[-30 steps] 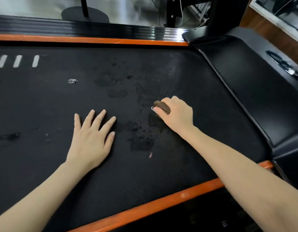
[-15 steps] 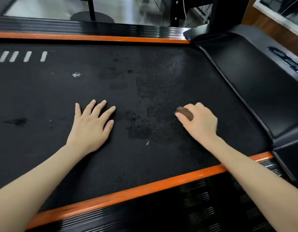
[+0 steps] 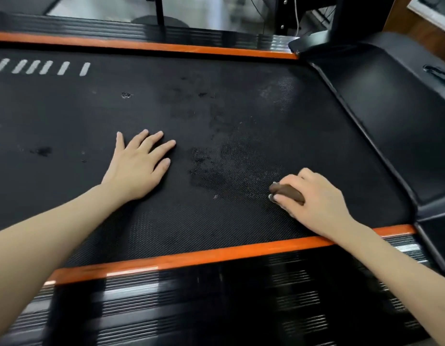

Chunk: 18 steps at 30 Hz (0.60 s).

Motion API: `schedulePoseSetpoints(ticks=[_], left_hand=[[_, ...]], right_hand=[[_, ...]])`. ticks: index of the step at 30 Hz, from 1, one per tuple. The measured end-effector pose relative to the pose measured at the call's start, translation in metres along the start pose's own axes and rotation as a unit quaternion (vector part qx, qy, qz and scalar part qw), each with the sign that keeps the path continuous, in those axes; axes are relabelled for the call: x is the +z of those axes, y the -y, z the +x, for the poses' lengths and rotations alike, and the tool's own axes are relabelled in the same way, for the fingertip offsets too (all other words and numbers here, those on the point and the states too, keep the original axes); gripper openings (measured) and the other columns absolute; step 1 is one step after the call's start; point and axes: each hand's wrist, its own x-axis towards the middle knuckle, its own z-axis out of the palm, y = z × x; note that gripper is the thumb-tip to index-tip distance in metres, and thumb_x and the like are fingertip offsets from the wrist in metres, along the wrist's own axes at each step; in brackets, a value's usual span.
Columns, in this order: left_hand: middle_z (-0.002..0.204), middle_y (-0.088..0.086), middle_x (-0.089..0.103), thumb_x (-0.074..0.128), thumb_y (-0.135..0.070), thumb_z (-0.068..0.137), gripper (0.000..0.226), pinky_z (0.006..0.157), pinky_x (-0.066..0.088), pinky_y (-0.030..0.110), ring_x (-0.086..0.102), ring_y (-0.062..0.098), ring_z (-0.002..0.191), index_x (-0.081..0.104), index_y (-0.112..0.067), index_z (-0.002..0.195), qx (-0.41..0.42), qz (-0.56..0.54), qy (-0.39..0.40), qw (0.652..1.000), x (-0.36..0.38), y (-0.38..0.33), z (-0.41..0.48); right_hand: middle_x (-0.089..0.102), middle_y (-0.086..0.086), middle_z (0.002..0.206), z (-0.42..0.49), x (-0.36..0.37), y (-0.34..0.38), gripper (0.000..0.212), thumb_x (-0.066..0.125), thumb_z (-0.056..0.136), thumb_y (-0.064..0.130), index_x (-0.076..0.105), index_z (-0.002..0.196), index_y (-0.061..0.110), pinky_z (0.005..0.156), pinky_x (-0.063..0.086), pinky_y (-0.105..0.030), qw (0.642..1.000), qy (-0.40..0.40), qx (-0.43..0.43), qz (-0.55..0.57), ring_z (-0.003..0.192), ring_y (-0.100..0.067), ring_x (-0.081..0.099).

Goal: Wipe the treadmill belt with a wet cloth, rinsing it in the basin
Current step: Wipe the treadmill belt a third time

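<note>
Gripping cloth, right hand (left hand flat) on belt.

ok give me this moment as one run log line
phase: wipe | right hand: grips brown cloth on treadmill belt | left hand: flat on treadmill belt | dark patches: between hands | basin: not in view

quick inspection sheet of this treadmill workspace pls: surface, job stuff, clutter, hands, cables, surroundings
surface: black belt, dark patches mid-belt that look damp, orange strip along the near edge
job's things: brown cloth on the belt in the right hand; basin not in view
clutter: pale speck and dark smudge on the belt's left part
hands: left hand flat on the belt, fingers spread; right hand grips the cloth
cables: white cable hanging behind the treadmill
surroundings: black motor cover at right, round stand base on the floor beyond
</note>
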Motion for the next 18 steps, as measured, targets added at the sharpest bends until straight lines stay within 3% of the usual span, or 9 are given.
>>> schedulePoseSetpoints(ticks=[4, 7, 12, 15, 18], left_hand=[[0.154, 0.004, 0.031, 0.001, -0.056, 0.084, 0.075, 0.113, 0.006, 0.062, 0.021, 0.029, 0.143, 0.035, -0.031, 0.146, 0.005, 0.012, -0.004, 1.0, 0.002, -0.001, 0.002], [0.156, 0.002, 0.026, 0.004, -0.054, 0.089, 0.067, 0.113, 0.004, 0.06, 0.016, 0.027, 0.145, 0.03, -0.032, 0.148, 0.003, 0.011, 0.001, 1.0, 0.001, 0.0, 0.002], [0.158, 0.0, 0.02, 0.019, -0.044, 0.099, 0.051, 0.114, -0.001, 0.058, 0.01, 0.025, 0.146, 0.024, -0.034, 0.149, 0.009, -0.001, -0.002, 1.0, 0.001, 0.001, -0.002], [0.157, 0.002, 0.022, 0.019, -0.044, 0.099, 0.052, 0.113, 0.0, 0.059, 0.012, 0.027, 0.145, 0.025, -0.032, 0.15, 0.02, 0.004, -0.013, 1.0, 0.003, 0.0, -0.001], [0.157, 0.003, 0.021, 0.017, -0.044, 0.099, 0.053, 0.113, 0.0, 0.06, 0.012, 0.028, 0.145, 0.024, -0.031, 0.15, 0.023, 0.025, -0.018, 0.999, 0.005, -0.001, 0.0]], right_hand=[[0.044, 0.007, 0.092, 0.02, 0.02, 0.073, 0.03, 0.06, 0.083, 0.054, 0.063, 0.107, 0.035, 0.07, 0.04, -0.031, 0.996, 0.027, -0.076, 0.033, 0.097, -0.02, 0.051], [0.048, 0.002, 0.095, 0.022, 0.035, 0.125, 0.032, 0.061, 0.083, 0.053, 0.063, 0.107, 0.032, 0.071, 0.045, -0.035, 0.989, 0.044, -0.137, 0.038, 0.093, -0.022, 0.05], [0.046, 0.01, 0.093, -0.008, 0.003, 0.07, 0.027, 0.06, 0.082, 0.054, 0.059, 0.105, 0.04, 0.074, 0.046, -0.034, 0.993, 0.106, -0.046, 0.019, 0.098, -0.014, 0.05], [0.047, 0.008, 0.088, -0.026, -0.009, 0.044, 0.019, 0.06, 0.078, 0.053, 0.058, 0.093, 0.042, 0.073, 0.046, -0.036, 0.994, 0.066, 0.078, 0.034, 0.089, -0.014, 0.053], [0.046, 0.006, 0.085, -0.018, 0.003, 0.065, 0.02, 0.064, 0.08, 0.047, 0.061, 0.095, 0.034, 0.074, 0.047, -0.038, 0.995, 0.038, 0.085, 0.019, 0.087, -0.021, 0.056]])
